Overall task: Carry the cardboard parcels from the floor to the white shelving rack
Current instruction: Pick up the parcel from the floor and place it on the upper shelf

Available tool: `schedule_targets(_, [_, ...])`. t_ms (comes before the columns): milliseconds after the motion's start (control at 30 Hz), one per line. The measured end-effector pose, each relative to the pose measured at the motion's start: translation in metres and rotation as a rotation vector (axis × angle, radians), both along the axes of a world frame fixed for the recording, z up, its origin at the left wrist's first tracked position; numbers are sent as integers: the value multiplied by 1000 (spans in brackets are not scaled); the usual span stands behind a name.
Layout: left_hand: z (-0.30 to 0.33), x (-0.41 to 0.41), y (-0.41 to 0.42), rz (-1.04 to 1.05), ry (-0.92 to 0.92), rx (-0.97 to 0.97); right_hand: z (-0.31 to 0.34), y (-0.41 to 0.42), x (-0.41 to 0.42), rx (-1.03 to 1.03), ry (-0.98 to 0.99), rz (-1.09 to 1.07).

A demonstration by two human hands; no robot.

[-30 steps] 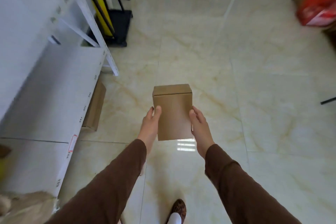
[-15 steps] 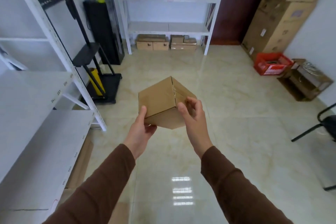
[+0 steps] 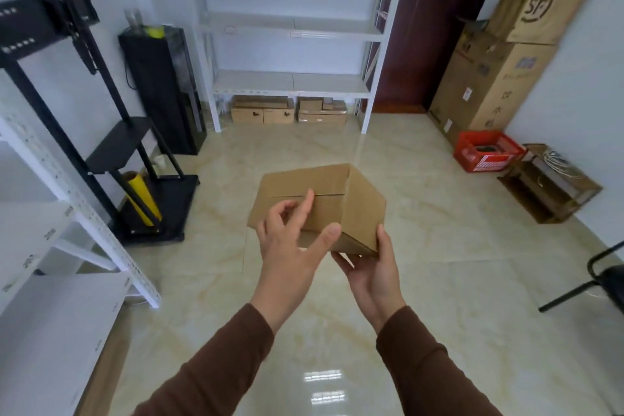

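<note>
I hold a plain cardboard parcel (image 3: 337, 192) in mid-air at the centre of the head view, tilted with one corner edge facing me. My right hand (image 3: 374, 267) cups its lower right corner from beneath. My left hand (image 3: 290, 243) lies against the near face with fingers spread and the thumb at the bottom edge. A white shelving rack (image 3: 290, 81) stands against the far wall, with more cardboard parcels (image 3: 263, 111) on the floor under its lowest shelf. Another white rack (image 3: 57, 314) runs along my left side.
A black stand (image 3: 135, 159) with a yellow roll (image 3: 141, 203) sits left of centre beside a tall black unit (image 3: 165, 88). Big cartons (image 3: 489, 78), a red crate (image 3: 486, 152) and a wooden crate (image 3: 547, 182) line the right wall. A black chair leg (image 3: 587, 284) pokes in at right.
The view has risen from the floor to the room ahead. The parcel has been turned between my hands, and my left hand shifted from the parcel's side onto its near face.
</note>
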State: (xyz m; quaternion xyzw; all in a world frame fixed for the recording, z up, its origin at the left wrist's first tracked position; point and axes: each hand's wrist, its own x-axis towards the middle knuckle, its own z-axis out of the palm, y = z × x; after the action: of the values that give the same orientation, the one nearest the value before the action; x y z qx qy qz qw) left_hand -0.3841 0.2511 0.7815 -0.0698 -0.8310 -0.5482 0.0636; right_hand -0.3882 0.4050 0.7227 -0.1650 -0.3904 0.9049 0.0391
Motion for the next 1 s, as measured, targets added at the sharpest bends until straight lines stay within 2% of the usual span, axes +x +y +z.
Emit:
schedule_targets(133, [1,-54,21,-20,77,-40,5,25,-57,-77,18,-48])
schedule_targets(267, [-5,-135,37,-36,-39,121,5,55,-135,-9,56,-59])
schedule_targets(367, [-6,-204,48,-17,-262,447,11,73,-202,257,155,-18])
schedule_targets(467, [-11,-280,54,15,-424,673,24,88,-270,576,236,17])
schedule_targets(567, [-15,-349,57,30,-496,802,31,92,-334,791,332,88])
schedule_targets(633, [-18,-388,54,56,-523,838,31,91,-376,856,353,145])
schedule_targets(733, [-26,-444,41,99,-529,850,27,80,-435,842,347,213])
schedule_targets(833, [-37,-499,25,145,-481,820,24,64,-495,728,312,245])
schedule_targets(1000, [-45,-604,-4,180,-336,739,14,24,-614,634,298,175])
